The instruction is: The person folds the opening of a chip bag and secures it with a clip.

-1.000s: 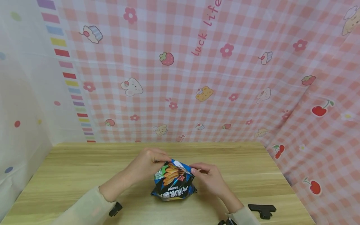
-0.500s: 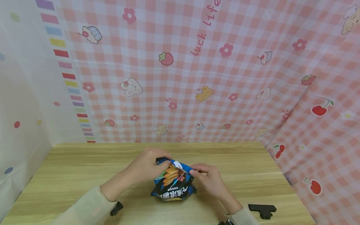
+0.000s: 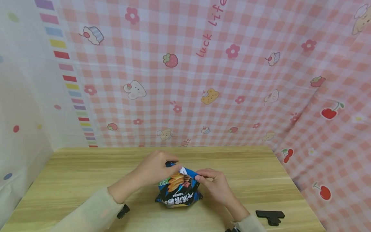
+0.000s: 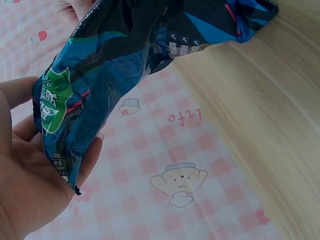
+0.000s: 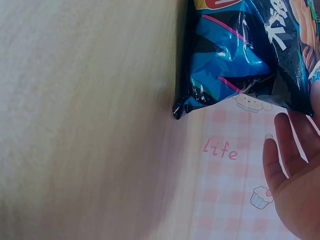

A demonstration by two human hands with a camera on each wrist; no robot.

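Observation:
A blue and black chip bag (image 3: 179, 193) stands on the wooden table, its top edge folded over with a white strip showing. My left hand (image 3: 156, 169) pinches the top left of the bag between thumb and fingers. In the left wrist view the bag's corner, with a green label, lies between the thumb and fingers of the left hand (image 4: 35, 170). At the top right edge my right hand (image 3: 215, 185) pinches the fold with thumb and index finger. Its other fingers are spread below the bag in the right wrist view, where the right hand (image 5: 300, 170) is partly cut off.
A black bag clip (image 3: 270, 217) lies on the table (image 3: 95, 174) to the right of the right forearm. Pink checked cloth (image 3: 185, 77) hangs behind the table and along its right side, with white cloth (image 3: 26, 96) on the left.
My left hand has shifted right along the bag's top edge, its thumb now further in over the front. The right hand stays nearly still on the fold.

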